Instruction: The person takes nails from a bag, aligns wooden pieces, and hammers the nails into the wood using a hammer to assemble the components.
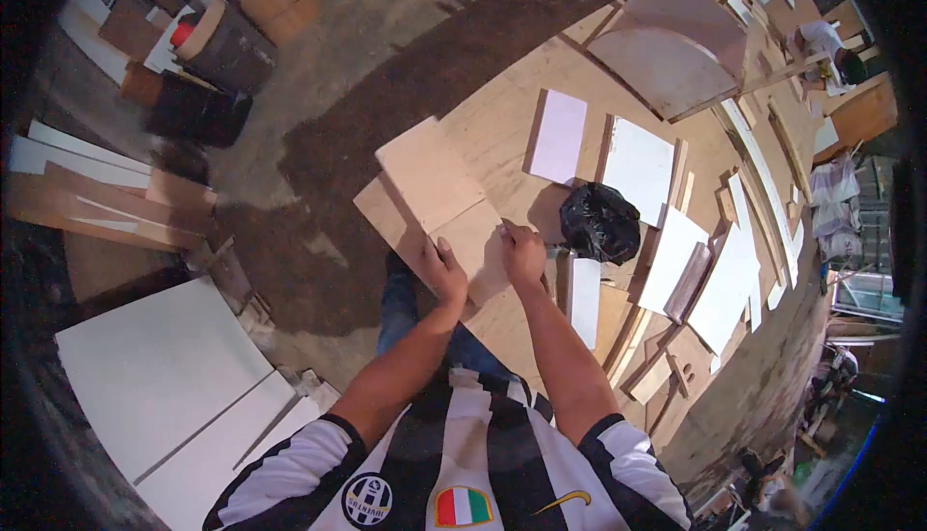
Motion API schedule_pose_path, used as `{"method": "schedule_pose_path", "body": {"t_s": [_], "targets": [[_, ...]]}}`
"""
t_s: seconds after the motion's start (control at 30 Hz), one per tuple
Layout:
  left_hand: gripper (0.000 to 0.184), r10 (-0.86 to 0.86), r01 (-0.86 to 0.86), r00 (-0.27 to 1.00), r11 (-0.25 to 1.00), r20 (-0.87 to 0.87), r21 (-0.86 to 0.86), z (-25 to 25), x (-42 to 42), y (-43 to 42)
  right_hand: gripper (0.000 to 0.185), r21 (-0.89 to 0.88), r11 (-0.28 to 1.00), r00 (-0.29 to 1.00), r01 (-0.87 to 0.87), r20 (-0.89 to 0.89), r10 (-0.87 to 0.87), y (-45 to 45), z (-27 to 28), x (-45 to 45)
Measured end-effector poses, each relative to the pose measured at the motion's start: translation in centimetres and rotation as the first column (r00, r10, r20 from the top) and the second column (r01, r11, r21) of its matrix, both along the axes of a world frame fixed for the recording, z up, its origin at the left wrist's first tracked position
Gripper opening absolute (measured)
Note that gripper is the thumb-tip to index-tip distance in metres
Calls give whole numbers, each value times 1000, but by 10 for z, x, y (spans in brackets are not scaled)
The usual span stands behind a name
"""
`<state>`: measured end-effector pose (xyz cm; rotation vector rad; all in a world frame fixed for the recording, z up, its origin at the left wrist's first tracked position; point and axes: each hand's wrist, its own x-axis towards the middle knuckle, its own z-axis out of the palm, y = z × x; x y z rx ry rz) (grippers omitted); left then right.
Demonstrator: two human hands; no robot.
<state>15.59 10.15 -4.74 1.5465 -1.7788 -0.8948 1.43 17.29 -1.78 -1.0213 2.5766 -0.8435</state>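
Note:
At the near corner of the work table, a light brown wooden board (473, 246) lies between my two hands. My left hand (444, 272) is closed around its left edge, with the thumb and fingers near the seam. On the opposite edge my right hand (522, 255) grips the board, its fingers curled. Another board (433, 172) of similar colour meets it along a straight seam on the far side. Whether the two boards are joined or only touching, I cannot tell. The undersides of both are hidden.
A crumpled black plastic bag (600, 223) sits right of my right hand. Beyond are a pale lilac block (558, 135), white panels (639, 170), wood strips and a curved-edged panel (668, 48). Large white sheets (174, 367) stand at left. People are at the far right.

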Motion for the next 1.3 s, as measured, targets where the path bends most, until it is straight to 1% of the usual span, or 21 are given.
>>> {"method": "schedule_pose_path", "body": {"t_s": [0.07, 0.1, 0.17, 0.2, 0.23, 0.27, 0.3, 0.37, 0.4, 0.47, 0.5, 0.6, 0.63, 0.77, 0.83, 0.87, 0.97, 1.03, 1.1, 1.27, 1.3], "targets": [[45, -71, 73, 996, 997, -57, 34, -9, -2, -22, 24, 54, 997, 999, 49, -22, -48, -1, -5, 4], [44, -133, 132, 989, 991, -59, -21, -29, -6, -35, 25, 52, 993, 994, 104, 9, -105, -3, -6, 8], [41, -250, 241, 968, 958, -39, -157, -30, -16, -60, 27, 53, 985, 985, 164, 39, -166, -7, -13, 14], [41, -255, 246, 966, 957, -38, -156, -23, -21, -73, 29, -27, 978, 979, 205, 23, -205, -9, -21, 17], [42, -332, 329, 943, 940, -28, -94, -19, -25, -86, 32, -106, 964, 969, 245, 11, -245, -12, -23, 21], [42, -408, 408, 912, 913, -22, -30, -14, -26, -94, 32, -105, 962, 967, 253, 14, -253, -14, -25, 25], [42, -415, 415, 909, 909, -20, -28, -12, -25, -98, 34, -61, 956, 958, 286, 15, -285, -18, -24, 30], [44, -446, 464, 878, 882, -174, 79, -9, -22, -104, 36, -12, 946, 946, 323, 20, -322, -21, -19, 36], [44, -449, 467, 877, 881, -171, 81, -13, -16, -102, 36, -4, 943, 943, 333, 19, -333, -22, -16, 37], [47, -502, 503, 852, 864, -147, -33, -24, 5, -86, 36, 4, 938, 938, 346, 21, -346, -24, -18, 36], [48, -529, 528, 842, 848, -111, -40, -18, 12, -80, 38, 6, 943, 943, 333, -5, -333, -22, -20, 36], [47, -545, 545, 838, 838, -23, -4, -9, 22, -67, 38, -4, 943, 942, 333, -47, -333, -25, -17, 38], [46, -528, 527, 849, 848, 6, -61, -14, 19, -67, 38, 31, 939, 939, 343, -34, -342, -26, -15, 37], [47, -518, 517, 855, 855, -34, -49, -20, 22, -65, 43, 74, 933, 936, 351, -14, -351, -31, -7, 39], [46, -518, 528, 844, 849, -140, 37, -17, 22, -65, 47, 92, 939, 942, 332, 14, -335, -29, -8, 36], [46, -516, 526, 844, 849, -143, 40, -15, 21, -65, 52, 102, 943, 946, 315, 39, -321, -29, -8, 35], [44, -476, 491, 864, 869, -163, 64, -19, 17, -66, 52, 177, 929, 941, 324, 38, -336, -31, -11, 33], [43, -481, 486, 874, 865, -76, 123, -20, 14, -68, 51, 135, 940, 949, 314, -1, -316, -28, -19, 33], [43, -494, 499, 867, 861, -66, 97, -22, 12, -68, 50, 95, 947, 952, 306, -37, -304, -26, -22, 35], [42, -473, 470, 881, 879, 25, 78, -29, 11, -63, 47, 136, 939, 949, 317, -50, -313, -29, -19, 34], [40, -448, 448, 894, 893, 10, -27, -29, 9, -63, 47, 107, 946, 951, 306, -69, -300, -27, -19, 34]]}}
